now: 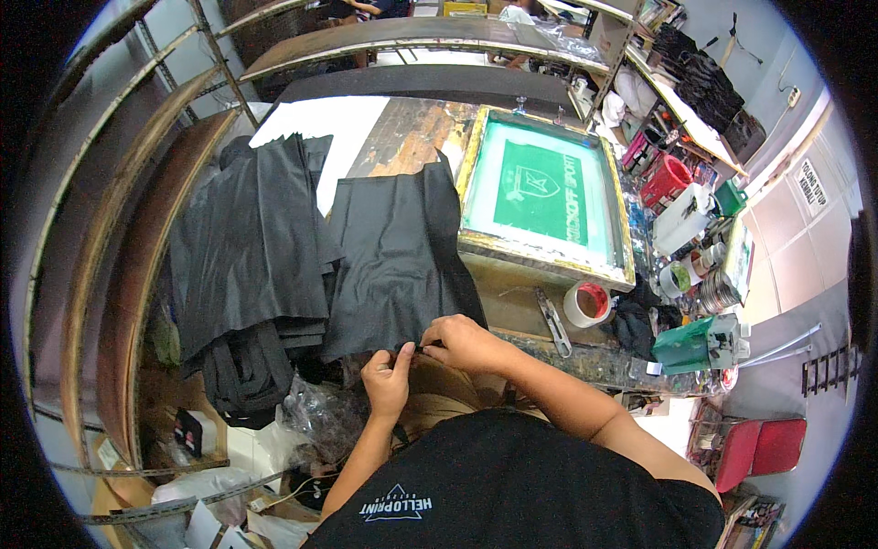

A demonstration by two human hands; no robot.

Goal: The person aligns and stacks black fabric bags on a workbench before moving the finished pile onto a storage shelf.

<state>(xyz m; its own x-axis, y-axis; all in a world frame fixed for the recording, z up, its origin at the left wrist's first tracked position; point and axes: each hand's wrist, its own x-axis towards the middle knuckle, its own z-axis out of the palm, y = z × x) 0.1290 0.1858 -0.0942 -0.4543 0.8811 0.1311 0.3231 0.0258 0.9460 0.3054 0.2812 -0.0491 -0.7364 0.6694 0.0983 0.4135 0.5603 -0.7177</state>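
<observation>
A black fabric bag (pixel 395 247) lies flat on the table in front of me, its near edge at the table's front. My left hand (pixel 388 380) pinches that near edge between thumb and fingers. Close beside it, my right hand (pixel 457 343) grips the same edge with bent fingers. Just left of this bag is a thick stack of black fabric bags (pixel 251 238), with folded straps (pixel 242 380) hanging over the front. To the right stands a screen printing frame (pixel 549 197) with a green mesh and a pale printed design.
A utility knife (pixel 552 325) and a tape roll (pixel 586 304) lie below the frame. Along the right are a red container (pixel 666 183), a white jug (pixel 681 220), a green-filled container (pixel 697 346) and several cans. Wooden shelves (pixel 155 274) curve along the left.
</observation>
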